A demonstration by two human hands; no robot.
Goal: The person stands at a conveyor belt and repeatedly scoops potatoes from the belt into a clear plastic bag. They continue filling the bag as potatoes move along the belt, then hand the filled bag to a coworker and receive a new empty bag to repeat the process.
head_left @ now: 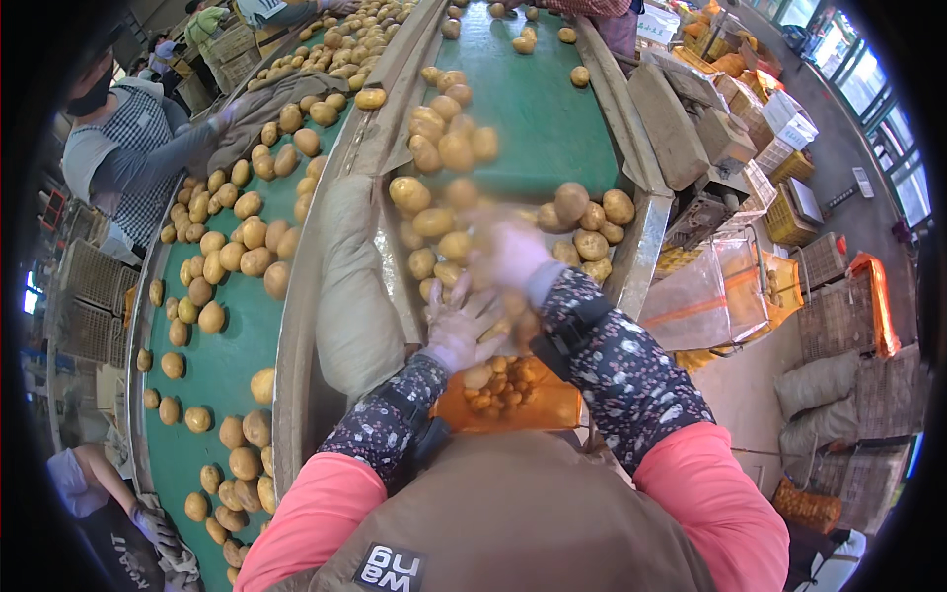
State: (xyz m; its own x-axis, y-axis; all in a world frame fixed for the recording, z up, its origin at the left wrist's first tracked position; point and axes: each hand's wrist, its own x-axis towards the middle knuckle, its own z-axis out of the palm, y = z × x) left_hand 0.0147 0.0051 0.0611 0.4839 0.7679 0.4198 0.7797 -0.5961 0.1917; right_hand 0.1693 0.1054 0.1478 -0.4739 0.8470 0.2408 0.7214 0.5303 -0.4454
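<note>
Orange bag [558, 403] below my spread left hand [458, 328] holds potatoes [501, 381]; many remain beyond my right hand [509, 259], its grip too blurred to tell.

white letters [378, 571] — patch [391, 568], co-worker's garment [109, 543]

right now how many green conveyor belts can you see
2. The left belt runs along the left side, strewn with potatoes; the middle belt lies straight ahead, much of its green surface bare. Others may be hidden in the cluttered background.
</note>
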